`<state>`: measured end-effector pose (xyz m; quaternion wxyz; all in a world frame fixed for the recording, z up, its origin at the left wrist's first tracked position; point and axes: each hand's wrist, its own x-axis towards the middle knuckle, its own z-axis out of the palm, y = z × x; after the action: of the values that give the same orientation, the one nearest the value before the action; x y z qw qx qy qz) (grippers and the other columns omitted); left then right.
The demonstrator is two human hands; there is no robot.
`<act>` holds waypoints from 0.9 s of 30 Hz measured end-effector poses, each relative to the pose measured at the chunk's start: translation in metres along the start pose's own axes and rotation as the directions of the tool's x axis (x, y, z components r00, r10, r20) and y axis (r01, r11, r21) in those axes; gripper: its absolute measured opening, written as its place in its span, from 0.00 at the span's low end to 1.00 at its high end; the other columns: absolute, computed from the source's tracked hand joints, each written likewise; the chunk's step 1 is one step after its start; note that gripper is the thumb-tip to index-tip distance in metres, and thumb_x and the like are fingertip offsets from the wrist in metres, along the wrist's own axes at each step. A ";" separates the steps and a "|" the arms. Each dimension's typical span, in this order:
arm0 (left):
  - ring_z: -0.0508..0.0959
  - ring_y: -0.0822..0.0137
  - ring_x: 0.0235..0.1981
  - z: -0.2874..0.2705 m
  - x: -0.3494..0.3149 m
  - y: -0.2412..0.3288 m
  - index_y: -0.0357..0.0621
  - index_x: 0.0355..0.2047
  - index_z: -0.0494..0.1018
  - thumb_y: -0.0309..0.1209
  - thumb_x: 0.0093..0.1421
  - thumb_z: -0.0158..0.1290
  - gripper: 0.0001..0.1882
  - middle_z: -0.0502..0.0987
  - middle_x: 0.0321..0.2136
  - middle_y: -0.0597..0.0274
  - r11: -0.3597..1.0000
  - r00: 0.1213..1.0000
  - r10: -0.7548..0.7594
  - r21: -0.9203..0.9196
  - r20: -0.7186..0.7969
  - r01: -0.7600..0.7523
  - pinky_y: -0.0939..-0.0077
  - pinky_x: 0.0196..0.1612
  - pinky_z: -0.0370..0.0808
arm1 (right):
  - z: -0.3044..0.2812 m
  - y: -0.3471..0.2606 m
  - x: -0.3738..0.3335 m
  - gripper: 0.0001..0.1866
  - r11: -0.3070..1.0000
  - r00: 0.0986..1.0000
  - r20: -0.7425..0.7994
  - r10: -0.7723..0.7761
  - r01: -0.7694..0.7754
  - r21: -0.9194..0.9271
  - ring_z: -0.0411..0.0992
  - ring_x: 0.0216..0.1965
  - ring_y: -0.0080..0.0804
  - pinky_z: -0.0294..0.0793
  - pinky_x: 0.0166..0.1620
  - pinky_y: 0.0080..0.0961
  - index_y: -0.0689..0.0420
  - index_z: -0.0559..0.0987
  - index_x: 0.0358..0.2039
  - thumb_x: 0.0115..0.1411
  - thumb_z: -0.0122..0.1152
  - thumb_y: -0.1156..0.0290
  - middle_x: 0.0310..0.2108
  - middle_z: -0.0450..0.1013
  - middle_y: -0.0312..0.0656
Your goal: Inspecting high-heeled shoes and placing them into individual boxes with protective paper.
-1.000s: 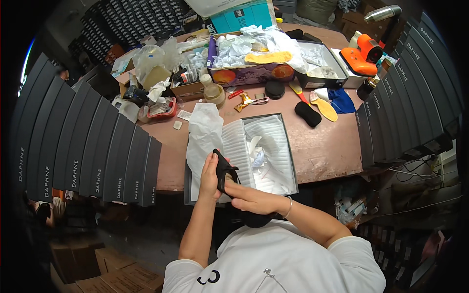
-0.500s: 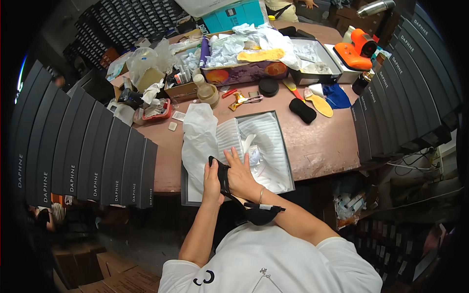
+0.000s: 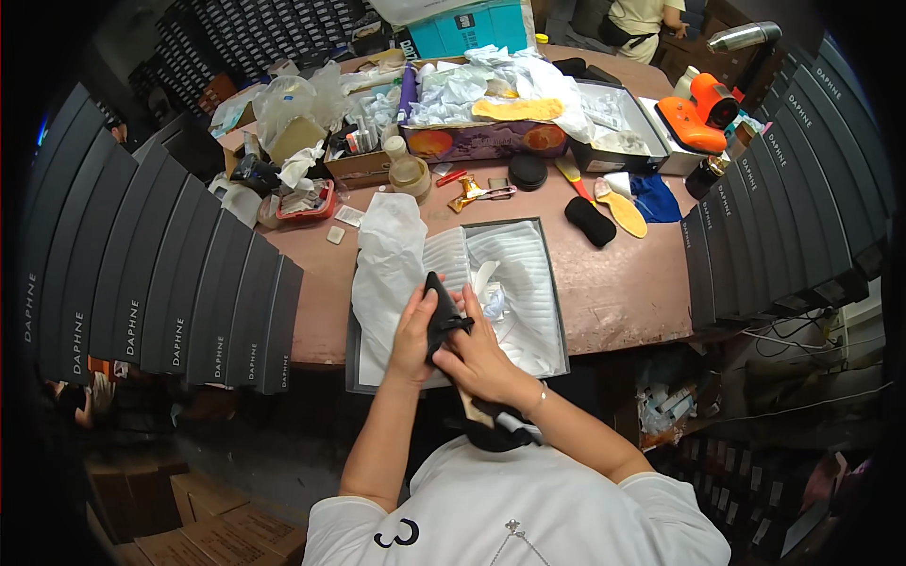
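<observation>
A black pointed-toe shoe (image 3: 437, 307) with a small bow is held between my two hands, over the near part of an open shoe box (image 3: 557, 311). My left hand (image 3: 408, 341) grips its left side, thumb along the upper. From the right, my right hand (image 3: 491, 365) closes on the shoe near the bow, its index finger stretched forward. Below my right wrist, a black part with a beige inner face (image 3: 497, 432) lies near my chest; I cannot tell if it belongs to the same shoe. White tissue paper (image 3: 385, 250) and ribbed white padding (image 3: 528, 259) line the box.
Tall stacks of dark shoe boxes (image 3: 151, 274) flank the table on the left and right (image 3: 802, 179). Behind the open box lie a black sponge (image 3: 590, 222), a yellow insole (image 3: 620, 209), a glue bottle (image 3: 406, 170) and a carton of crumpled paper (image 3: 491, 141). Another person stands at the back.
The shoe has turned so its pointed toe now faces up and away from me. My right hand has drawn back from lying across it to grip near the bow.
</observation>
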<state>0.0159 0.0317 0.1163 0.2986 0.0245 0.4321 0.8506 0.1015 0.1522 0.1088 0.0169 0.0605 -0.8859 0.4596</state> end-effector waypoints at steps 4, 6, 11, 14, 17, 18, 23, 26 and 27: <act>0.77 0.64 0.39 -0.014 -0.007 -0.004 0.40 0.57 0.60 0.41 0.66 0.44 0.24 0.75 0.40 0.54 0.999 0.999 -0.021 -0.035 -0.035 0.019 0.69 0.44 0.76 | 0.000 0.004 0.006 0.22 0.980 0.981 0.087 -0.176 0.166 0.111 0.29 0.67 0.68 0.39 0.67 0.46 0.59 0.76 0.43 0.63 0.49 0.52 0.64 0.31 0.74; 0.77 0.62 0.40 -0.038 -0.007 -0.010 0.40 0.57 0.60 0.40 0.65 0.45 0.24 0.74 0.41 0.53 0.972 0.995 -0.095 -0.220 -0.039 0.085 0.65 0.43 0.77 | -0.004 0.000 -0.010 0.20 0.938 0.946 0.194 -0.259 0.198 0.284 0.33 0.68 0.65 0.41 0.66 0.45 0.45 0.74 0.54 0.64 0.50 0.54 0.66 0.34 0.68; 0.74 0.55 0.48 -0.049 -0.040 -0.014 0.38 0.58 0.59 0.48 0.64 0.45 0.31 0.72 0.46 0.49 0.954 0.993 -0.111 -0.274 0.047 0.120 0.52 0.52 0.73 | -0.063 0.035 0.010 0.24 0.908 0.929 -0.163 0.333 -0.269 0.322 0.77 0.38 0.46 0.74 0.42 0.32 0.64 0.71 0.53 0.60 0.59 0.63 0.36 0.77 0.53; 0.69 0.53 0.55 -0.024 -0.065 -0.024 0.38 0.59 0.59 0.51 0.63 0.45 0.33 0.70 0.50 0.47 0.925 0.978 -0.186 -0.320 0.091 0.205 0.44 0.55 0.69 | -0.046 0.102 0.044 0.25 0.968 0.905 -0.345 0.250 -0.241 0.069 0.76 0.27 0.43 0.74 0.33 0.32 0.63 0.71 0.52 0.56 0.62 0.68 0.29 0.77 0.50; 0.66 0.53 0.58 -0.019 -0.096 -0.044 0.38 0.59 0.60 0.53 0.64 0.43 0.34 0.68 0.54 0.50 0.934 0.968 -0.249 -0.256 0.038 0.250 0.42 0.55 0.68 | -0.021 0.130 0.063 0.26 0.974 0.897 -0.384 0.219 -0.222 0.037 0.75 0.26 0.40 0.74 0.33 0.30 0.62 0.71 0.53 0.52 0.63 0.71 0.26 0.75 0.49; 0.68 0.58 0.55 -0.012 -0.098 -0.040 0.40 0.57 0.62 0.52 0.65 0.42 0.30 0.69 0.51 0.54 0.944 0.972 -0.234 -0.245 -0.034 0.219 0.46 0.54 0.70 | -0.022 0.126 0.058 0.26 0.970 0.876 -0.416 0.244 -0.231 0.082 0.75 0.25 0.40 0.74 0.32 0.30 0.62 0.71 0.53 0.52 0.63 0.72 0.25 0.75 0.49; 0.71 0.63 0.49 -0.013 -0.065 -0.028 0.40 0.53 0.64 0.56 0.66 0.39 0.31 0.70 0.48 0.58 0.967 0.970 -0.143 -0.235 -0.198 0.095 0.59 0.51 0.72 | -0.065 0.037 -0.001 0.12 0.985 0.882 -0.458 -0.108 0.031 -0.173 0.73 0.23 0.39 0.73 0.28 0.31 0.59 0.76 0.37 0.50 0.62 0.76 0.23 0.72 0.44; 0.70 0.63 0.51 0.007 -0.052 -0.029 0.39 0.54 0.64 0.57 0.66 0.37 0.33 0.70 0.51 0.58 0.974 0.987 -0.070 -0.222 -0.148 0.036 0.65 0.56 0.66 | -0.036 -0.002 -0.024 0.08 0.906 0.924 -0.135 -0.359 0.310 -0.289 0.71 0.23 0.39 0.70 0.26 0.33 0.55 0.74 0.30 0.48 0.60 0.75 0.23 0.69 0.41; 0.69 0.63 0.53 0.003 -0.050 -0.037 0.39 0.55 0.64 0.57 0.66 0.36 0.33 0.70 0.52 0.59 0.984 0.982 -0.082 -0.170 -0.168 0.053 0.67 0.58 0.63 | -0.026 -0.005 -0.027 0.07 0.893 0.910 -0.036 -0.414 0.397 -0.212 0.70 0.24 0.40 0.70 0.26 0.34 0.55 0.74 0.30 0.48 0.60 0.75 0.23 0.68 0.41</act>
<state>0.0762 0.0238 0.1008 0.2894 -0.0894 0.3855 0.8715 0.1279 0.1725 0.1257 0.1540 0.2234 -0.8939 0.3567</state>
